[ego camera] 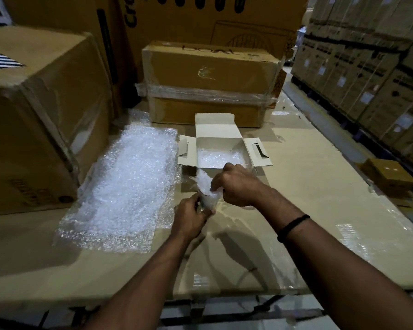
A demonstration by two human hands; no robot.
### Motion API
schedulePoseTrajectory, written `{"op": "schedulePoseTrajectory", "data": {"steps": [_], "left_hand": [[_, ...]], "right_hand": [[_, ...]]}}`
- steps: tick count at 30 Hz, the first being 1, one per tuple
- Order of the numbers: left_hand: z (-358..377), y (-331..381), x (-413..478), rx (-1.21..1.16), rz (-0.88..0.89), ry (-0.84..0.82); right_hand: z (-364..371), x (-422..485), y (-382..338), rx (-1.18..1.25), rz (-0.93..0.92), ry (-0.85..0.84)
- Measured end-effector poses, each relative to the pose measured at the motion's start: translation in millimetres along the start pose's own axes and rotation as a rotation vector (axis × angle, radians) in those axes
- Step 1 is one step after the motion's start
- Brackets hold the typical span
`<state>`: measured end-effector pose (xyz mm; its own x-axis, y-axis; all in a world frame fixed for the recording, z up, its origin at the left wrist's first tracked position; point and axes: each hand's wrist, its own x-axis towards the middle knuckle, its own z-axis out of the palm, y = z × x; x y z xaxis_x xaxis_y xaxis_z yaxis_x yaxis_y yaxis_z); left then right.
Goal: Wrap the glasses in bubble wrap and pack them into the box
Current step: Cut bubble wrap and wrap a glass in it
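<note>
A glass wrapped in bubble wrap (206, 189) is held just in front of the small white box (218, 129). My left hand (188, 217) grips its lower end. My right hand (234, 184) pinches the loose wrap at its upper end. The box stands open with its flaps spread, and bubble wrap lines its bottom. Another clear glass (249, 168) shows partly behind my right hand, beside the box. A large sheet of bubble wrap (126, 189) lies flat to the left.
The work surface is a cardboard-covered table (308, 210). A big carton (34, 115) stands at the left, a film-wrapped carton (210, 84) behind the white box. Stacked cartons line the right aisle (372, 67); a small carton (389, 175) sits below the table's right edge.
</note>
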<state>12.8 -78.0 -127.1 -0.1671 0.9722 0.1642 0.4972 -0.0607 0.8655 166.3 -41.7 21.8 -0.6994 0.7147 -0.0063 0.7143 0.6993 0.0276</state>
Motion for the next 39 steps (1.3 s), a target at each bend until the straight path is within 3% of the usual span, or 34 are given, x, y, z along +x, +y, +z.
{"op": "schedulePoseTrajectory", "data": {"steps": [7,9,12,14,23,25,29,37,39], "left_hand": [[1.3,-6.0,1.6,-0.031,0.053,-0.02],[2.2,-7.9,2.3,-0.037,0.048,-0.018],[2.4,-7.4,2.7,0.005,0.05,0.013],[2.7,-7.5,3.5,0.027,0.06,0.025],[2.8,-4.3,3.1,0.043,0.08,0.012],[1.8,-2.4,1.4,0.049,0.091,0.015],[0.0,1.9,0.2,0.048,0.072,0.023],[-2.1,7.5,-3.2,0.049,0.053,0.029],[-1.5,6.3,-2.1,0.051,0.066,0.034]], "right_hand": [[-1.0,11.1,-13.9,-0.101,0.033,-0.25],[-2.4,11.5,-14.4,-0.118,0.032,-0.223],[0.4,4.3,-13.9,-0.024,0.039,0.058],[3.6,3.2,-13.1,0.008,0.025,0.156],[13.6,10.8,-10.6,-0.113,0.039,-0.098],[10.5,8.2,-8.5,-0.09,0.039,-0.091],[10.7,-9.5,-2.6,-0.1,0.074,0.09],[5.6,-1.5,-6.4,-0.134,0.08,-0.217],[1.9,3.2,-6.0,-0.095,0.087,-0.152]]}}
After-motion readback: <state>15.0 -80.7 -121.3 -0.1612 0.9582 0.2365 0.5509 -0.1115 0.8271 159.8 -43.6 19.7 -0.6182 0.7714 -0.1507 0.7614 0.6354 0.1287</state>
